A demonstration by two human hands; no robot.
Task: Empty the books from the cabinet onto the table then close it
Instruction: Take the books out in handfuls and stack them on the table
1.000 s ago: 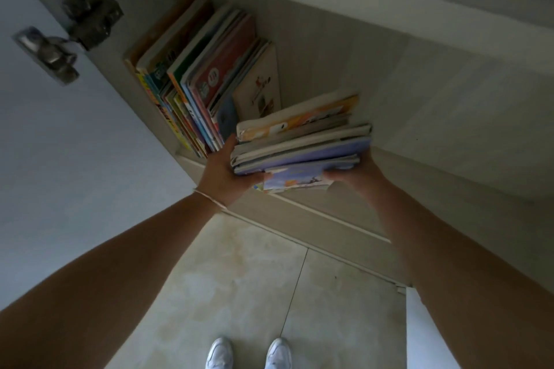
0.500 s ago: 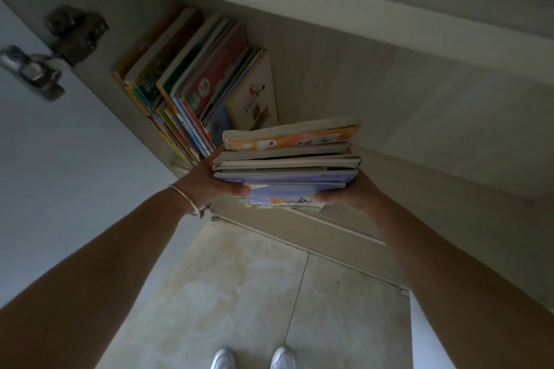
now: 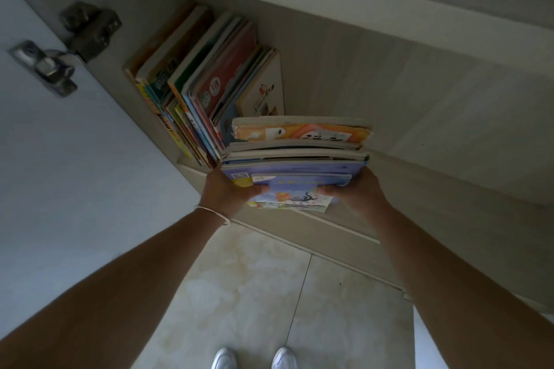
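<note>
While gripped between left hand (image 3: 227, 193) and right hand (image 3: 356, 193), thumbs curled over stack of books (image 3: 295, 159), just outside cabinet (image 3: 374, 93). Could shed loose bottom book at 6 o'clock; row at 10 o'clock unemptied.

Cabinet shelf and tiled floor

Leaning books (image 3: 209, 84) stand on the cabinet shelf (image 3: 449, 135), just beyond and to the left of the left hand (image 3: 230, 192); white shoes (image 3: 254, 358) stand on the floor (image 3: 254, 287) below the hands.

Dim, greyish light is filling the frame; forearms at the bottom are sitting in deep shadow, wide-angle bending is curving the edges, detail looking soft.
</note>
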